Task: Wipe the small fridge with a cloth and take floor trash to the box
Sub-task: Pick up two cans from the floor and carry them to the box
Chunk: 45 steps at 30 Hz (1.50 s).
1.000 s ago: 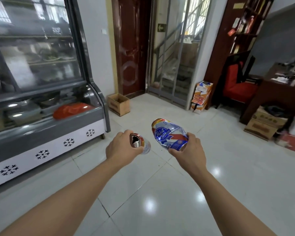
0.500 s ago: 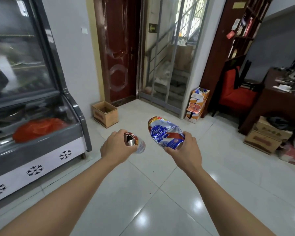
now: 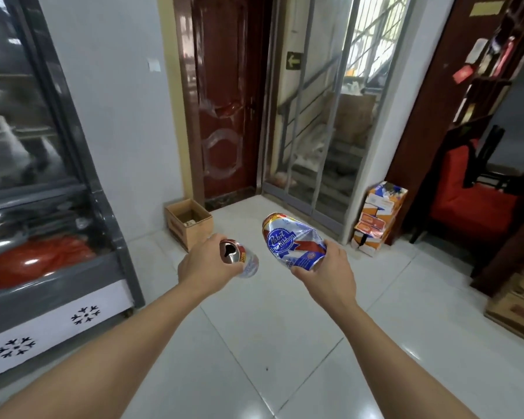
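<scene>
My left hand (image 3: 204,261) grips an empty can (image 3: 238,257) whose open top faces me. My right hand (image 3: 325,275) holds a crushed blue, white and red beer can (image 3: 292,240) by its lower end. Both cans are held out over the white tiled floor. An open cardboard box (image 3: 189,223) stands on the floor against the wall, just beyond my left hand, with a little trash at its bottom. The glass-fronted display fridge (image 3: 52,207) fills the left side. No cloth is in view.
A dark red door (image 3: 227,116) and a glass sliding door (image 3: 318,116) lie straight ahead. Stacked orange and white cartons (image 3: 378,216) lean by the door frame. At right are a red chair (image 3: 472,201), wooden shelves and more cardboard boxes (image 3: 518,303).
The view has moved forward and turned right: the fridge has slid to the left and the cardboard box looms larger and closer. Both hands keep the same hold on their cans.
</scene>
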### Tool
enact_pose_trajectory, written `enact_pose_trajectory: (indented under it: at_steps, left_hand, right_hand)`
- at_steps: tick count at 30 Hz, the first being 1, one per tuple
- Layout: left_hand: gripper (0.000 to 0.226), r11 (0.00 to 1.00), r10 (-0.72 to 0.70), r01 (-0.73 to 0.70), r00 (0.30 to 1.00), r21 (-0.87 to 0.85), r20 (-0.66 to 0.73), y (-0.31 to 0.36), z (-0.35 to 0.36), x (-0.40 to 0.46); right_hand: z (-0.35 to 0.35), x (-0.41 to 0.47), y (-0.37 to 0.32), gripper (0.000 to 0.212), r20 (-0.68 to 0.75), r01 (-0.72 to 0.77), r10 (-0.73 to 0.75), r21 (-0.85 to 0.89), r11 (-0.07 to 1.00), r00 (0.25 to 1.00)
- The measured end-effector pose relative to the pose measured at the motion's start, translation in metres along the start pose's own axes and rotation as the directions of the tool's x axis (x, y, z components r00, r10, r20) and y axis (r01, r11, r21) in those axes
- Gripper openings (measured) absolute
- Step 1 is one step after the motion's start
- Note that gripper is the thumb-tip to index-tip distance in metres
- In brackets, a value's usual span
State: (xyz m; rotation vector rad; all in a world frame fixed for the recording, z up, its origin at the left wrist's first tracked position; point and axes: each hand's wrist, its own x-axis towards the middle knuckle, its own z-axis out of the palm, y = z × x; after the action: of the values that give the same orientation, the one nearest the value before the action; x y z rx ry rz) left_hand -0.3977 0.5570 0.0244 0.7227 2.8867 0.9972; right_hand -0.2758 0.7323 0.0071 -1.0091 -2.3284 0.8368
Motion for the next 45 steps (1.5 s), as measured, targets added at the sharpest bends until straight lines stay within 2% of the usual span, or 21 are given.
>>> enact_pose_trajectory:
  at_steps: [9, 13, 26, 32, 38, 45]
  left_hand:
    - [0.052, 0.994, -0.102, 0.104, 0.993, 0.029, -0.066, 0.044, 0.057, 0.142]
    - [0.048, 0.994, -0.104, 0.106, 0.990, 0.020, -0.099, 0.054, 0.088, 0.221]
    - [0.057, 0.981, -0.193, 0.191, 0.975, -0.026, -0.115, 0.074, 0.157, 0.494]
    - [0.061, 0.975, -0.224, 0.223, 0.965, -0.024, -0.139, 0.075, 0.190, 0.609]
    - [0.059, 0.935, -0.353, 0.354, 0.913, -0.033, -0.203, 0.077, 0.216, 0.706]
    - [0.054, 0.852, -0.512, 0.522, 0.814, -0.043, -0.276, 0.045, 0.222, 0.796]
  right_hand:
    - [0.024, 0.181, 0.021, 0.083, 0.061, 0.088, -0.088, 0.001, 0.996, 0.994]
    - [0.044, 0.267, 0.023, 0.083, 0.083, 0.109, -0.108, -0.001, 0.994, 0.991]
    - [0.113, 0.534, 0.003, 0.088, 0.100, 0.136, -0.129, -0.064, 0.989, 0.987]
    - [0.165, 0.661, 0.001, 0.085, 0.159, 0.188, -0.182, -0.027, 0.982, 0.970]
    - [0.220, 0.788, -0.010, 0.083, 0.273, 0.245, -0.237, 0.006, 0.970, 0.932]
    - [0.311, 0.896, -0.050, 0.085, 0.416, 0.336, -0.326, 0.053, 0.940, 0.849]
